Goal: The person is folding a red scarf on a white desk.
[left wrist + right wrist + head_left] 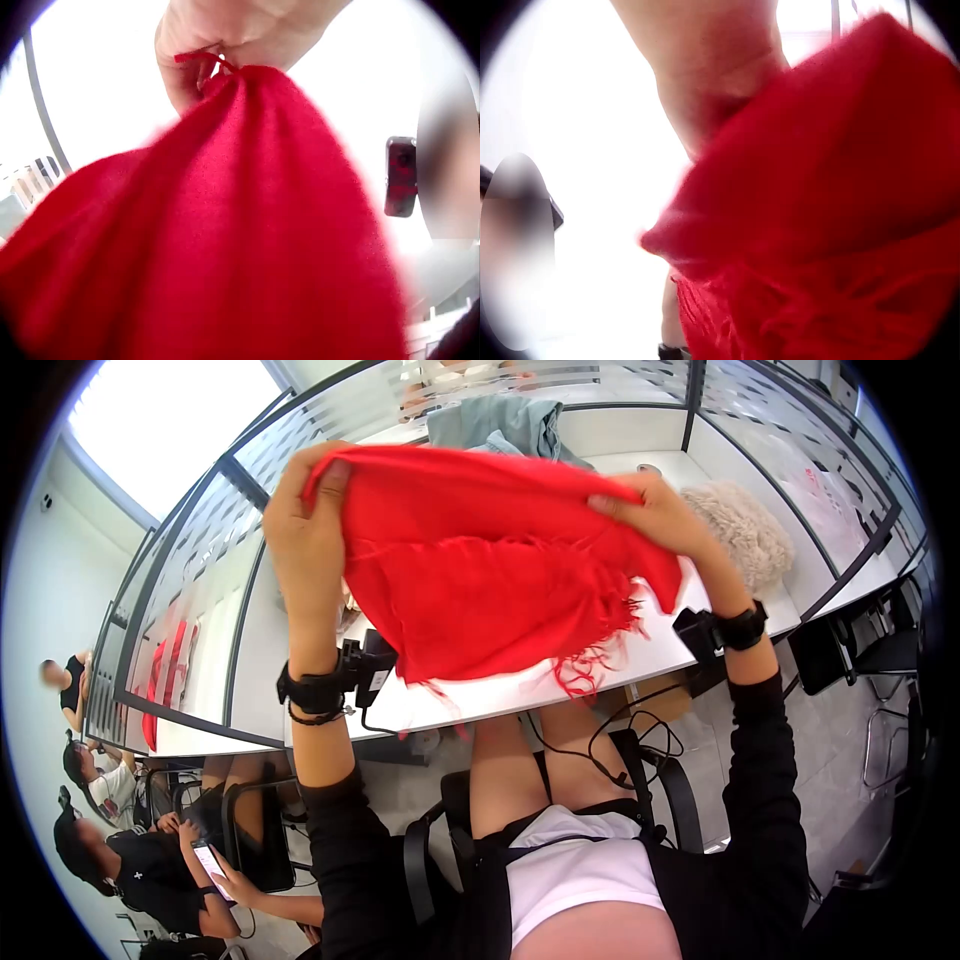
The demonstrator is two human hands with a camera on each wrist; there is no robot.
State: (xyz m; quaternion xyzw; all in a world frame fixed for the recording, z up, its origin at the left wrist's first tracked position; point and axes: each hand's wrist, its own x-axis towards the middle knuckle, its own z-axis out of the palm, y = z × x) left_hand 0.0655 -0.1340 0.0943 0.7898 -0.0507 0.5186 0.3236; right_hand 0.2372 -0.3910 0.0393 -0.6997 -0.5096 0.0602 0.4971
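One red fringed scarf [480, 590] hangs above a white worktop [652, 656], its top edge gripped by the left hand [305, 525] and, further along, the right hand [658, 516].

1. Looks bright in the head view, glaring white at the upper-left window [172, 426].
2. Bows straight lines near black corners.
3. Washes out to white behind the blurred red cloth [240, 217] in both wrist views.
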